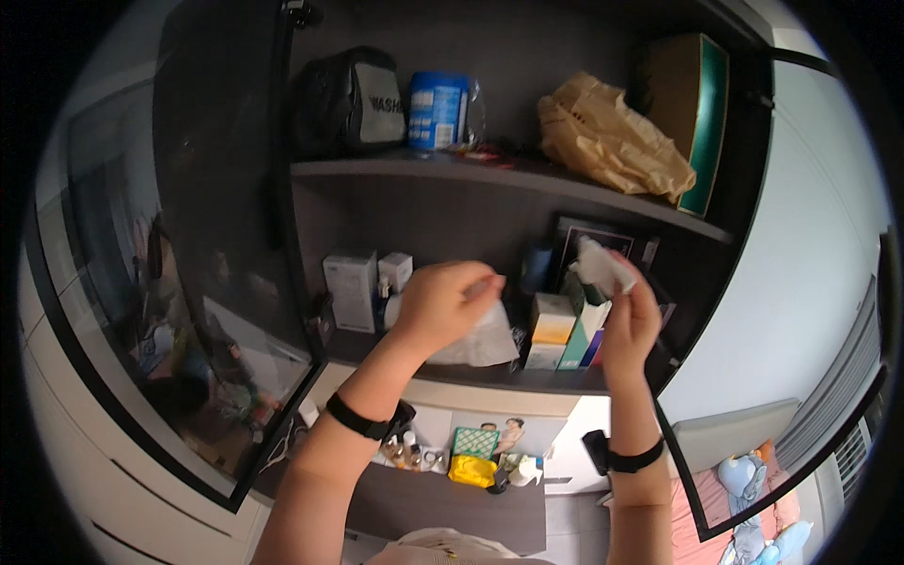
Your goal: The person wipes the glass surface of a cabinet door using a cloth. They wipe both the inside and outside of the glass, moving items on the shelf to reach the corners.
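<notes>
In front of the middle shelf, my left hand [450, 299] is closed on a thin white sheet, a wipe or cloth [485, 341], which hangs down below the fingers. My right hand [631, 325] pinches a crumpled white tissue [603, 266] between thumb and fingers, raised over the boxes at the shelf's right. Just left of that hand stand a white and yellow box [553, 320] and a green and white box [584, 334]. Behind my left hand are a tall white box [351, 292] and a small white box [396, 270], with a bottle partly hidden.
The upper shelf [508, 174] holds a black bag [353, 104], a blue tub [438, 110], a brown paper bag [612, 137] and a green-sided box [704, 127]. Glass doors swing out left [217, 235] and right [697, 471]. Below, a yellow pack [472, 470] and several bottles stand on a counter.
</notes>
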The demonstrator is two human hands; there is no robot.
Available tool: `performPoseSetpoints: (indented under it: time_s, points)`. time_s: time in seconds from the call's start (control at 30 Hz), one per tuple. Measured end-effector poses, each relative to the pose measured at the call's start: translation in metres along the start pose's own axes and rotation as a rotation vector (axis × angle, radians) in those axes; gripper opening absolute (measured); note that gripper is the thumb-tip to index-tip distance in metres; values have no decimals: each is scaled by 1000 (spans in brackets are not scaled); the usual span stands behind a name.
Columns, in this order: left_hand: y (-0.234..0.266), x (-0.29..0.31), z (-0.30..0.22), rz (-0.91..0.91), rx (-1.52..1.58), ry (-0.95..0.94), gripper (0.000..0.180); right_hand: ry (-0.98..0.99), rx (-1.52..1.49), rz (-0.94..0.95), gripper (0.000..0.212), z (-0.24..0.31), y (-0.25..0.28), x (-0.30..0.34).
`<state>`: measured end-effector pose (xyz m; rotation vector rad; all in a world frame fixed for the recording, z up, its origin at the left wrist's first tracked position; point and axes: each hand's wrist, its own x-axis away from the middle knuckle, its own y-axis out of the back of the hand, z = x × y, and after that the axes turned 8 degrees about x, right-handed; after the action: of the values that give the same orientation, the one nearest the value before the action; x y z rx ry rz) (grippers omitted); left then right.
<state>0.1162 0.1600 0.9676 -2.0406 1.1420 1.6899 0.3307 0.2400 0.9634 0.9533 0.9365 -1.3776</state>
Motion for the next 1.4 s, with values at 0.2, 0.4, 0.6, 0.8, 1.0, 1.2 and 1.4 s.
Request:
performPoseSetpoints:
  time_s: [0.2, 0.4, 0.6, 0.8, 1.0, 1.2, 1.4]
  points:
    - [9, 153, 66, -199, 642, 945, 21, -643, -80, 201, 15, -57, -59, 158]
    - [13, 191, 60, -253, 1021, 1277, 29, -1256, -581, 179, 15, -60, -66, 228]
    - [6, 189, 63, -147, 1199, 1248, 28, -1351, -724, 39, 14, -65, -52, 229]
    - [-21, 183, 63, -270, 1449, 1241, 22, -1404, -826, -71, 14, -81, -48, 258]
    - [-43, 191, 63, -277, 1583, 1370, 28, -1486, -830, 38, 25, -78, -37, 269]
    - [-48, 216, 79, -193, 1587, 1391, 31, -1387, -836, 375, 34, -49, -30, 246]
    - [-48, 203, 53, -128, 1650, 1527, 46, -1351, -739, 181, 38, -45, -20, 227]
